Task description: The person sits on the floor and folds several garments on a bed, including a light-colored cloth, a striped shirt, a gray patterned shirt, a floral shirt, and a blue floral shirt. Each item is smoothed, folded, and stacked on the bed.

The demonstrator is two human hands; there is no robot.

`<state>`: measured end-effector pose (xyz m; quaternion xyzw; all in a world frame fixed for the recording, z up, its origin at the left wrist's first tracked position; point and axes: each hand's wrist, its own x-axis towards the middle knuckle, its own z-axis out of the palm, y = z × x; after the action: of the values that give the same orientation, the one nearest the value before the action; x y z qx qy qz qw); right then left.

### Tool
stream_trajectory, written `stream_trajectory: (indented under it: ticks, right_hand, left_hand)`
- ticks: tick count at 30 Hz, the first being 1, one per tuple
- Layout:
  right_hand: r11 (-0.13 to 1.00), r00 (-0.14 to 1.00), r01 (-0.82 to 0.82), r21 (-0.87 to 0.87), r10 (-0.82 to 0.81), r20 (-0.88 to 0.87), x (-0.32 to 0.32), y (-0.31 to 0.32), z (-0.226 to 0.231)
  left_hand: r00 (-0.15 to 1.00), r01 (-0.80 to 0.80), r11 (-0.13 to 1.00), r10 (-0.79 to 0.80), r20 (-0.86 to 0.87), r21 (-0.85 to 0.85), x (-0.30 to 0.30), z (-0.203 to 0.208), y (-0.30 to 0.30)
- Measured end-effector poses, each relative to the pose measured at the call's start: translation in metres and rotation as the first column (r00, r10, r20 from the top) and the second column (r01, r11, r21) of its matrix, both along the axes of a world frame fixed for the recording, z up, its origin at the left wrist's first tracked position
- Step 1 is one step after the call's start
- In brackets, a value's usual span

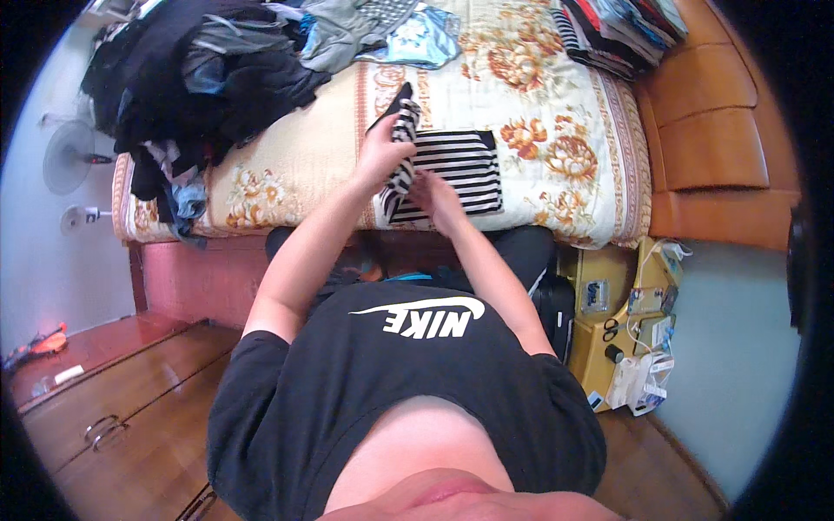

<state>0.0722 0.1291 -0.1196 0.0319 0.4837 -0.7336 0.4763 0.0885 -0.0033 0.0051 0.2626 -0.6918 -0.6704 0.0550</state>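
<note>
A black-and-white striped garment with black trim lies partly flat on the bed near its front edge. Its left part is lifted and folded up in my left hand, whose fingers are closed round the cloth. My right hand is at the garment's near edge, its fingers closed on the cloth beside the raised fold. The fold partly hides those fingertips.
A large heap of dark clothes covers the bed's far left. A folded stack sits at the far right, by the brown padded headboard. The flowered bedspread lies beneath. A yellow shelf unit stands at the right.
</note>
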Motion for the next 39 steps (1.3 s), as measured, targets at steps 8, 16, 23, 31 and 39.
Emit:
stream_trajectory:
  ticks: [8,16,23,31,39]
  right_hand:
    - [0.984,0.981,0.067,0.165,-0.035,-0.189,-0.1,0.044,0.016]
    - [0.97,0.983,0.11,0.217,-0.075,-0.166,-0.127,0.062,-0.019]
    - [0.922,0.869,0.072,0.382,0.13,-0.477,-0.1,0.079,-0.011]
    - [0.615,0.437,0.486,0.621,0.445,-0.782,-0.086,0.111,-0.017]
    - [0.633,0.551,0.532,0.563,0.246,-0.798,-0.032,0.134,-0.029]
  left_hand:
    - [0.973,0.197,0.905,-0.133,0.19,-0.377,-0.047,-0.092,0.105]
    - [0.997,0.008,0.75,-0.058,-0.054,-0.661,0.048,-0.112,0.074]
    - [0.93,-0.26,0.958,0.283,0.237,-0.123,0.078,-0.151,0.033]
    - [0.952,-0.164,0.986,0.167,0.257,-0.032,0.066,-0.146,0.041]
    - [0.967,-0.21,0.973,0.193,0.165,0.093,0.076,-0.163,0.037]
